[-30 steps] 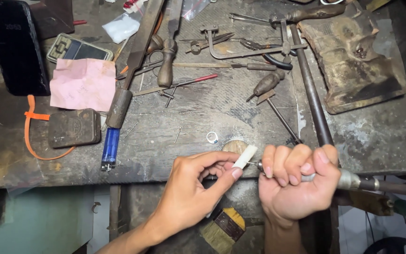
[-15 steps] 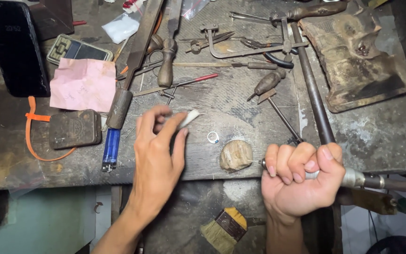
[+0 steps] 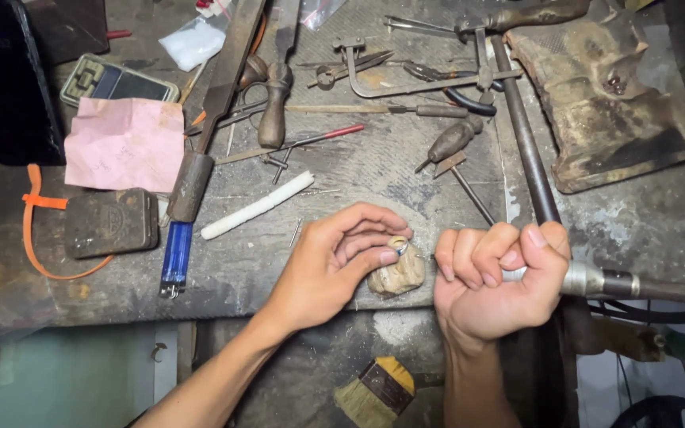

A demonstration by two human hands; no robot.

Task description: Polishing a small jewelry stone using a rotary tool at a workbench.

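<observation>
Worn, scratched workbench (image 3: 342, 170) — carrying white stick (image 3: 257, 205), blue lighter (image 3: 177, 255), pink paper (image 3: 126, 145), dark tin (image 3: 111, 223), saw frame (image 3: 430, 59), files.

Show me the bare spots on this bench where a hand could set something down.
Bare bench lies between the white stick and the awl; more at the right front, below the worn block. The back, around the saw frame and files, is crowded.

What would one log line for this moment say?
left hand: pinches small ring over lump | right hand: fist on rotary tool handpiece | white stick: lies on workbench
</observation>
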